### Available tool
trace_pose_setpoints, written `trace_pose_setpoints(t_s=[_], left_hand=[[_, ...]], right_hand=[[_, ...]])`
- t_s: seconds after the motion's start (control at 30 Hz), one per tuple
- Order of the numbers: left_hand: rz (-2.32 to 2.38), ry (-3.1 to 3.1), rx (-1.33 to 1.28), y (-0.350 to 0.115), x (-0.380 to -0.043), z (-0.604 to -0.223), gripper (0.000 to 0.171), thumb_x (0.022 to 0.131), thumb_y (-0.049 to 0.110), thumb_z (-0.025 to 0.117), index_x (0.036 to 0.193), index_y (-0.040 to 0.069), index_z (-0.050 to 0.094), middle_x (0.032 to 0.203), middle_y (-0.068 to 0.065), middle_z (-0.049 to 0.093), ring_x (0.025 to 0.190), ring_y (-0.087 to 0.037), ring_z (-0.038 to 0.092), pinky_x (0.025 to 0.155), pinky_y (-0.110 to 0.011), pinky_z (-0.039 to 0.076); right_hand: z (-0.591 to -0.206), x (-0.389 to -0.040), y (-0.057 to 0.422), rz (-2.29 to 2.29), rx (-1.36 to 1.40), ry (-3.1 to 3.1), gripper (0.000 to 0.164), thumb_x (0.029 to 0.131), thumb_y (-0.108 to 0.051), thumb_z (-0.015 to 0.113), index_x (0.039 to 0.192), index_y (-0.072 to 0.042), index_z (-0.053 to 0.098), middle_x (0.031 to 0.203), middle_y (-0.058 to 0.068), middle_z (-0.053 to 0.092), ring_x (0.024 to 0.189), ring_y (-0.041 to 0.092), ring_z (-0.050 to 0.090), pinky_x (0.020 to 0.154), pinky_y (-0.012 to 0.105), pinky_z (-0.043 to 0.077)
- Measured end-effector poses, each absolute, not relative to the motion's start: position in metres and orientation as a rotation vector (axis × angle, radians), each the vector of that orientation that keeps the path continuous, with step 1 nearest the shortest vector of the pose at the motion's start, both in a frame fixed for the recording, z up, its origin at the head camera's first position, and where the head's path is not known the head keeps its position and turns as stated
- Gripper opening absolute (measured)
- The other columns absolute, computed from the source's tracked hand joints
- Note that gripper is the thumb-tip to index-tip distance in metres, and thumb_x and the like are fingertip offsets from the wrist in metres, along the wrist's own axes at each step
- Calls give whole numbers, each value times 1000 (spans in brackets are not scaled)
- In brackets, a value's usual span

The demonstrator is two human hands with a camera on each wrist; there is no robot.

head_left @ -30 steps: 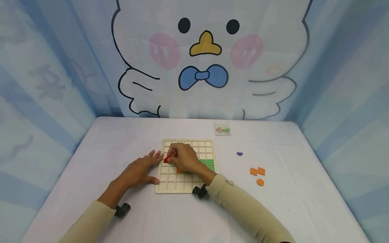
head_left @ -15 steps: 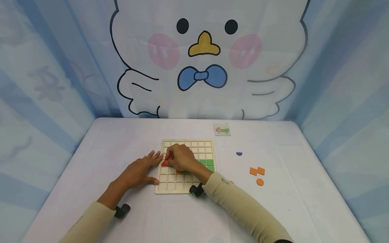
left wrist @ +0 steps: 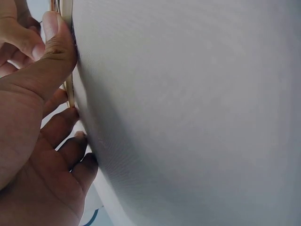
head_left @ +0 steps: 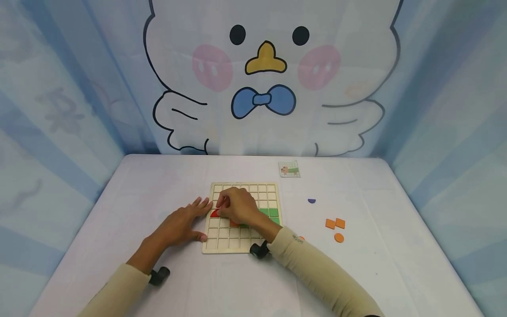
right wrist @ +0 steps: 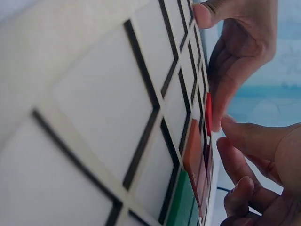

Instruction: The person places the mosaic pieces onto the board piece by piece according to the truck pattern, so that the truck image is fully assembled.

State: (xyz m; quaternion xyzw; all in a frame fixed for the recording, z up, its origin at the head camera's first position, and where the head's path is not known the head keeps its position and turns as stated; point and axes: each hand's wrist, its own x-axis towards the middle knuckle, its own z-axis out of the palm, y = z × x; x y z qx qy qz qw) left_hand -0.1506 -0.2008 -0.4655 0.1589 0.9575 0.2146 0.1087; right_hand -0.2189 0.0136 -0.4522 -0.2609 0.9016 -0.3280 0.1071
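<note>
A pale wooden grid board lies mid-table in the head view. My left hand, fingers spread, rests along the board's left edge; its thumb touches that edge in the left wrist view. Over the board, my right hand has its thumb and fingers loosely bent beside a red piece in a left-column cell. In the right wrist view the red piece sits on the grid, with the right thumb tip just off it. An orange square and green squares lie in cells, partly covered by that hand.
To the right lie two loose orange squares, an orange disc and a blue half-round piece. A small picture card lies behind the board. Another orange piece peeks out by the right sleeve.
My right hand has brought the red piece down and slightly left into its cell, and its fingers have since eased off it. The left hand has stayed in place.
</note>
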Motion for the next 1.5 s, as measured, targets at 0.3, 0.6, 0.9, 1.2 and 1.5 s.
trace_pose_setpoints(t_s=[0.3, 0.6, 0.9, 1.2, 1.5], left_hand=[[614, 2812, 444, -199, -150, -465, 106, 78, 41, 92, 165, 14, 37, 174, -15, 31, 160, -48, 27, 123, -73, 31], [606, 2815, 423, -197, -149, -464, 106, 78, 39, 92, 165, 14, 37, 174, -14, 31, 161, -46, 26, 124, -71, 31], [621, 2810, 419, -197, -149, -464, 107, 77, 39, 93, 165, 14, 37, 174, -14, 31, 162, -46, 26, 124, -72, 30], [618, 2807, 416, -198, -149, -464, 107, 78, 40, 92, 166, 15, 36, 174, -14, 31, 162, -46, 25, 124, -71, 30], [620, 2804, 420, -198, -149, -465, 107, 78, 40, 92, 166, 15, 36, 174, -14, 31, 162, -46, 25, 125, -71, 29]], right_hand=[[-444, -224, 45, -1060, -759, 2681, 11, 89, -18, 88, 95, -19, 79, 82, -7, 72, 73, 11, 63, 65, 27, 48], [-438, -227, 91, -1087, -621, 2750, 14, 88, -13, 88, 96, -17, 79, 82, -5, 72, 69, 15, 56, 65, 30, 43], [-435, -231, 137, -1036, -491, 2819, 17, 86, -13, 89, 99, -17, 79, 84, -5, 73, 67, 16, 55, 60, 29, 41], [-439, -237, 181, -916, -399, 2932, 15, 88, -13, 86, 101, -16, 79, 87, -2, 76, 68, 17, 55, 62, 30, 44], [-445, -241, 214, -850, -294, 2988, 15, 92, -14, 82, 106, -17, 79, 98, 3, 77, 78, 21, 58, 71, 32, 44]])
